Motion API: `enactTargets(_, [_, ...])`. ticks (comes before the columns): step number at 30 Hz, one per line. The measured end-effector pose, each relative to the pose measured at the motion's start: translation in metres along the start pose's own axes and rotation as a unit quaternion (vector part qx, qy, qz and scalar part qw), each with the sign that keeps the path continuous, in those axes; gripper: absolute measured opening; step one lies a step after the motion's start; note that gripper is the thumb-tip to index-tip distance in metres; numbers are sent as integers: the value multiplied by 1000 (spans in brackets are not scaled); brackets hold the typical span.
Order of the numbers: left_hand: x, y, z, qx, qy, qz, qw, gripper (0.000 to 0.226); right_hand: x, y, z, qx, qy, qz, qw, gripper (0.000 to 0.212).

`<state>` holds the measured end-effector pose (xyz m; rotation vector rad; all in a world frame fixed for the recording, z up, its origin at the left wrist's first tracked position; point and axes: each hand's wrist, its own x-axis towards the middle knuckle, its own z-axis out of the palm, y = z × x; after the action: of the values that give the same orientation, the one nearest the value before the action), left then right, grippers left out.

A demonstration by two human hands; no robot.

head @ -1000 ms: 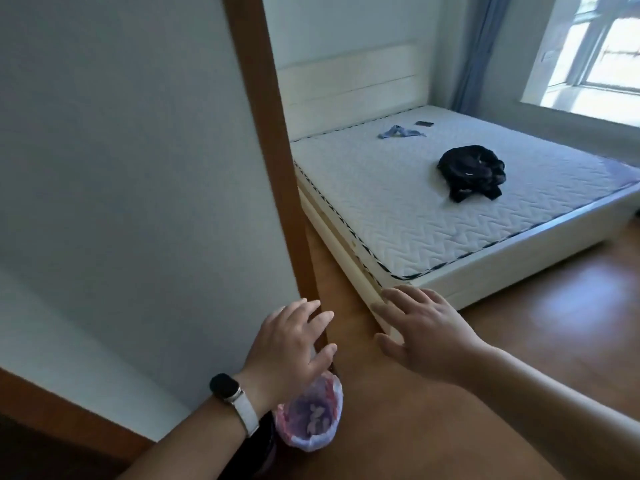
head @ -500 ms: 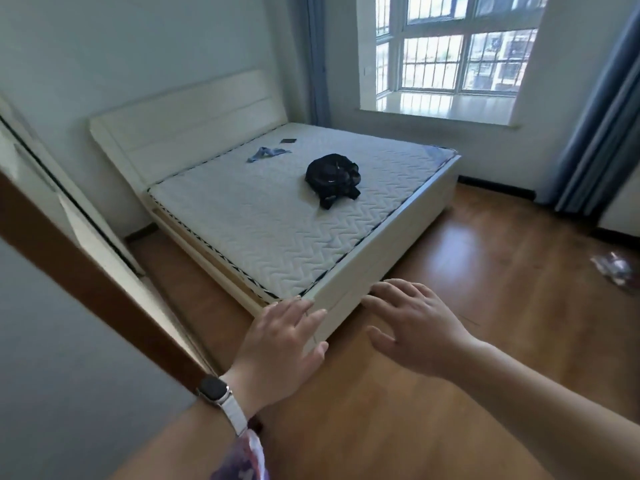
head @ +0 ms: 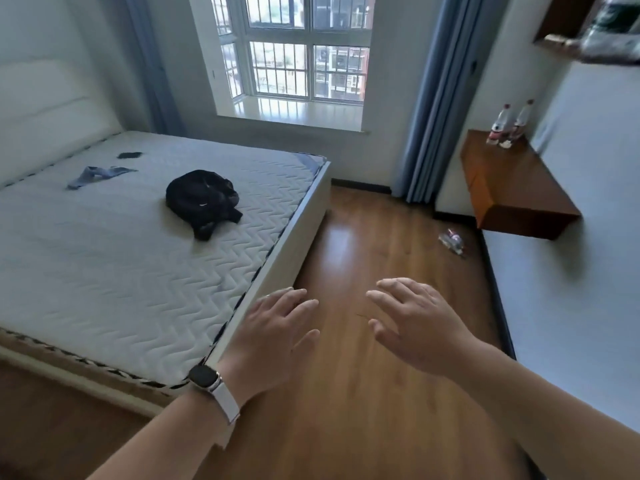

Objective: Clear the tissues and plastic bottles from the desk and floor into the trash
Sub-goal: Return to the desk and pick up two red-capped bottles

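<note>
Two upright plastic bottles point(head: 508, 123) with red caps stand at the far end of a brown wall-mounted desk point(head: 512, 188), with a small white tissue point(head: 505, 144) beside them. A crushed plastic bottle point(head: 452, 241) lies on the wooden floor below the desk's near end. My left hand point(head: 273, 334), with a watch on the wrist, and my right hand point(head: 419, 323) are held out in front of me above the floor, fingers spread, holding nothing. Both are well short of the bottles. No trash bin is in view.
A bed point(head: 138, 244) with a bare mattress fills the left side, carrying a black bag point(head: 202, 199) and a blue cloth point(head: 93, 174). Blue curtains point(head: 433, 98) hang by the window. A white wall runs along the right, with a shelf point(head: 588, 29) high up.
The view has swung right from the doorway and the trash bin to the window, desk and floor bottle. Both hands keep the same spread, empty pose in front of me.
</note>
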<state>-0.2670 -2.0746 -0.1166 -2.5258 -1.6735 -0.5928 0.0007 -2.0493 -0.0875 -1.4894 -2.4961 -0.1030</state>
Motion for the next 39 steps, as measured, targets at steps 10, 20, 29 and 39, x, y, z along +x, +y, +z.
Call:
enactTargets(10, [109,-122,9,-60,-18,56,996,49,110,-16,8,-22,7,77,997,52])
enactTargets(20, [205,-148,57,-67,-35,92,993,48,189,55,37,36,-31,157,986,70])
enactTargets(29, [360,-151,102,-27,-80,51,995,54,291,196,67,72,-39,160,984,66])
enactTargets(39, [531,-90,163,-41,-46,120,991,46,338,361,51,50,-21,198,979,68])
